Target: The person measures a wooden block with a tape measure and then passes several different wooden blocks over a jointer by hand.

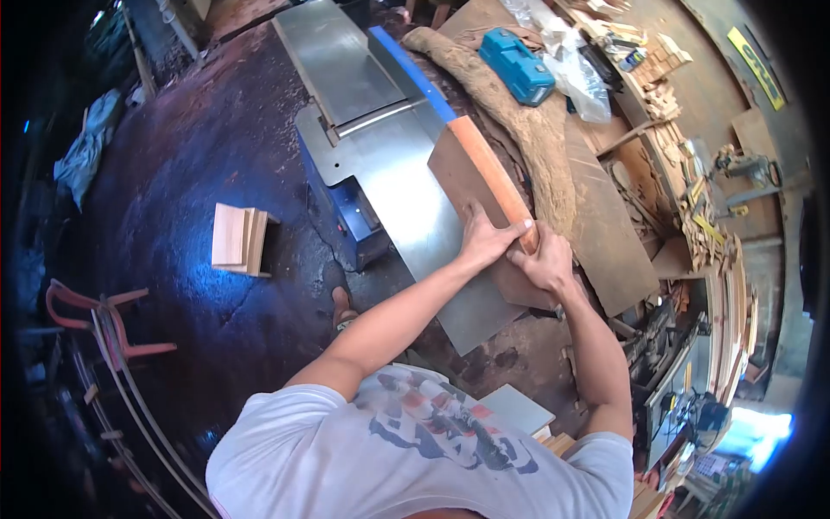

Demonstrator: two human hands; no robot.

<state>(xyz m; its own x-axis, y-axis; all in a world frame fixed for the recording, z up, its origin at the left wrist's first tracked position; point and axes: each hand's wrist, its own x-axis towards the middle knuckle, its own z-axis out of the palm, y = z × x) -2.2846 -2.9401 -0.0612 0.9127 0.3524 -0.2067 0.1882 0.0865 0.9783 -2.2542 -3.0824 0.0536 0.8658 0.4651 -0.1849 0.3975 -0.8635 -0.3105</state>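
Note:
A wooden board stands on its long edge on the metal bed of a jointer, alongside the blue fence. Its upper edge looks bright orange-brown. My left hand grips the board near its rear part, thumb over the upper edge and fingers against the broad face. Just behind it, my right hand is closed around the board's rear end; some of its fingers are hidden. The two hands almost touch.
Beyond the fence lie a rolled tan sack and a teal tool case. Wood offcuts crowd the right side. A short stack of boards rests on the dark floor to the left, near a red plastic chair.

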